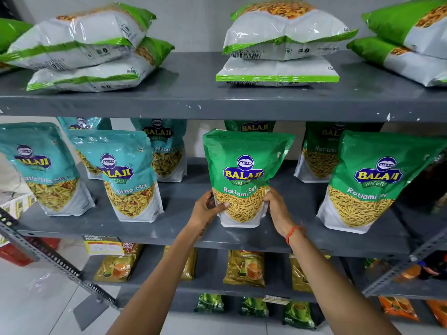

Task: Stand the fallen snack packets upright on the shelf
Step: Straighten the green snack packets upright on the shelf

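Both the left hand (210,207) and right hand (278,209) have fingers clasped round the lower sides of the green Ratlami Sev packet (244,175), setting it upright on the middle shelf (183,189); next, a gentle release should test whether it stands.

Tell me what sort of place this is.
Most likely a small grocery shop or supermarket aisle. Grey metal shelving holds rows of identical branded snack packets, a yellow price tag hangs on a shelf edge, and both hands grip a green packet.

Bare forearms, orange thread band (294,233) on right wrist
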{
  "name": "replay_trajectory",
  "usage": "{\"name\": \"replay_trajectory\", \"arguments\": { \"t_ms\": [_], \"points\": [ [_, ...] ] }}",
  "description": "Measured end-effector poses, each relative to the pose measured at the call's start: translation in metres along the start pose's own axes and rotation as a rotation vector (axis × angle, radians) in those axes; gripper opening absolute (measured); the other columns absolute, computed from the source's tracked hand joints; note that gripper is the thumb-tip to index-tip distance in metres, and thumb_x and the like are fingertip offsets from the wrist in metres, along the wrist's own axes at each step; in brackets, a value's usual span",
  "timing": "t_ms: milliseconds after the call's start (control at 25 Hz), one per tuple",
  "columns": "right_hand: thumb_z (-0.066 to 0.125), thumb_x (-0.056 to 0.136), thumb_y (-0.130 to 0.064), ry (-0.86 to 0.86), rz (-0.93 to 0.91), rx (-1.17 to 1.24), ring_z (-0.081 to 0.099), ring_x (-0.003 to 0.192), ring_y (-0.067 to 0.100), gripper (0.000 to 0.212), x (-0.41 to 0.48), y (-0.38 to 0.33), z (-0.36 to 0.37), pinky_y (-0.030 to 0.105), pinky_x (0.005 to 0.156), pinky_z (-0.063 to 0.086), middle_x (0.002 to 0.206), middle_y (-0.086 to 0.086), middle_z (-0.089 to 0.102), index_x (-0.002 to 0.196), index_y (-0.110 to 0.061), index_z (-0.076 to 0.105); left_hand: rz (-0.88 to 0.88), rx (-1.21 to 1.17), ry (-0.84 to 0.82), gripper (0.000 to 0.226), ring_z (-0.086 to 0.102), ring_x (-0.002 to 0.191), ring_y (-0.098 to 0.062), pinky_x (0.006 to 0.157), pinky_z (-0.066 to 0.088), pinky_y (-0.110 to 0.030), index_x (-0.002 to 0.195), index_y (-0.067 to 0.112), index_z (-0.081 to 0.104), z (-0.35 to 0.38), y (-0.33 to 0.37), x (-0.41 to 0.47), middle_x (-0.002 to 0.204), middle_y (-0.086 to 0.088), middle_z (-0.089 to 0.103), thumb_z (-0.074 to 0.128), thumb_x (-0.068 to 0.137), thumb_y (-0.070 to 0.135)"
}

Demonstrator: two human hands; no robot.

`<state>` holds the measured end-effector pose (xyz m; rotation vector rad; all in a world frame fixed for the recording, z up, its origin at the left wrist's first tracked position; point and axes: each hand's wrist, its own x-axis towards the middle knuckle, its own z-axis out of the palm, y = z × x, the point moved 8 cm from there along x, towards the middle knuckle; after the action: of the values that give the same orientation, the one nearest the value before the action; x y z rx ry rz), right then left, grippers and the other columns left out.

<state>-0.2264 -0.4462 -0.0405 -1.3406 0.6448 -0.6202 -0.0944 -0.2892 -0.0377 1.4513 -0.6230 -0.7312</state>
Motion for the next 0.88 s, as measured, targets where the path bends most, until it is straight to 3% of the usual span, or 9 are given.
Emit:
{"name": "replay_trajectory", "arguments": {
  "t_ms": [80, 160, 240, 320, 480, 600, 760, 880],
  "points": [
    [0.042, 0.072, -0.018, 0.066, -0.056, 0.021, 0.060, 0.102, 0.017, 0.045, -0.002, -0.005, -0.005, 0.029, 0.082, 0.049, 0.114, 0.010, 0.062, 0.113, -0.007, 0.057, -0.015, 0.073, -0.019, 0.072, 0.054, 0.123, -0.013, 0.109, 0.041, -0.042, 0.132, 0.016, 0.045, -0.006, -0.001, 0.000, 0.135, -0.001, 0.056, 0.081, 0.069, 0.016],
    [0.042, 0.077, -0.020, 0.109, -0.112, 0.029, 0.060, 0.106, 0.006, 0.053, -0.008, -0.008, -0.009, 0.021, 0.081, 0.050, 0.119, 0.000, 0.062, 0.129, -0.013, 0.049, -0.045, 0.155, -0.008, 0.097, 0.034, 0.138, -0.017, 0.115, 0.030, -0.043, 0.145, 0.015, 0.025, -0.013, -0.006, -0.002, 0.152, -0.001, 0.035, 0.082, 0.067, 0.018],
    [0.042, 0.078, -0.020, 0.093, -0.137, -0.022, 0.060, 0.101, -0.002, 0.052, -0.016, -0.006, -0.007, 0.009, 0.071, 0.049, 0.114, -0.009, 0.063, 0.130, -0.017, 0.048, -0.067, 0.189, -0.028, 0.100, 0.029, 0.141, -0.019, 0.117, 0.027, -0.045, 0.146, 0.014, 0.021, -0.013, -0.009, -0.003, 0.154, -0.003, 0.029, 0.082, 0.067, 0.016],
    [0.044, 0.075, -0.024, 0.079, -0.111, -0.094, 0.060, 0.098, 0.005, 0.051, -0.024, 0.003, -0.003, 0.005, 0.063, 0.047, 0.107, -0.009, 0.063, 0.124, -0.017, 0.049, -0.086, 0.190, -0.053, 0.093, 0.034, 0.139, -0.021, 0.115, 0.029, -0.047, 0.144, 0.012, 0.028, -0.009, -0.010, -0.005, 0.151, -0.005, 0.037, 0.081, 0.068, 0.012],
    [0.047, 0.076, -0.026, 0.069, -0.080, -0.137, 0.056, 0.104, -0.003, 0.057, -0.033, 0.014, -0.007, 0.004, 0.067, 0.048, 0.119, -0.006, 0.060, 0.133, -0.022, 0.043, -0.052, 0.257, -0.048, 0.090, 0.040, 0.131, -0.016, 0.113, 0.033, -0.040, 0.140, 0.016, 0.032, -0.004, -0.006, -0.009, 0.142, 0.001, 0.045, 0.082, 0.066, 0.014],
    [0.053, 0.086, -0.021, 0.007, -0.054, -0.163, 0.055, 0.115, 0.003, 0.051, -0.039, 0.016, -0.007, 0.012, 0.081, 0.051, 0.128, -0.006, 0.057, 0.135, -0.026, 0.039, -0.055, 0.251, -0.056, 0.085, 0.044, 0.128, -0.017, 0.110, 0.037, -0.039, 0.138, 0.013, 0.036, 0.000, -0.006, -0.010, 0.137, 0.000, 0.050, 0.082, 0.066, 0.014],
    [0.064, 0.083, -0.014, -0.074, 0.016, -0.271, 0.051, 0.123, 0.021, 0.062, -0.040, 0.020, -0.002, 0.044, 0.104, 0.045, 0.133, 0.004, 0.054, 0.136, -0.024, 0.033, -0.119, 0.197, -0.031, 0.061, 0.057, 0.118, -0.025, 0.104, 0.044, -0.041, 0.122, 0.008, 0.051, 0.003, -0.009, -0.013, 0.129, -0.010, 0.060, 0.079, 0.069, 0.007],
    [0.066, 0.083, -0.013, -0.067, 0.007, -0.269, 0.045, 0.130, 0.021, 0.074, -0.043, 0.011, -0.002, 0.043, 0.108, 0.041, 0.141, 0.005, 0.047, 0.143, -0.022, 0.024, -0.148, 0.258, -0.008, 0.073, 0.049, 0.126, -0.030, 0.108, 0.040, -0.045, 0.130, 0.005, 0.044, 0.004, -0.004, -0.018, 0.136, -0.015, 0.054, 0.081, 0.068, 0.009]
  ]
}}
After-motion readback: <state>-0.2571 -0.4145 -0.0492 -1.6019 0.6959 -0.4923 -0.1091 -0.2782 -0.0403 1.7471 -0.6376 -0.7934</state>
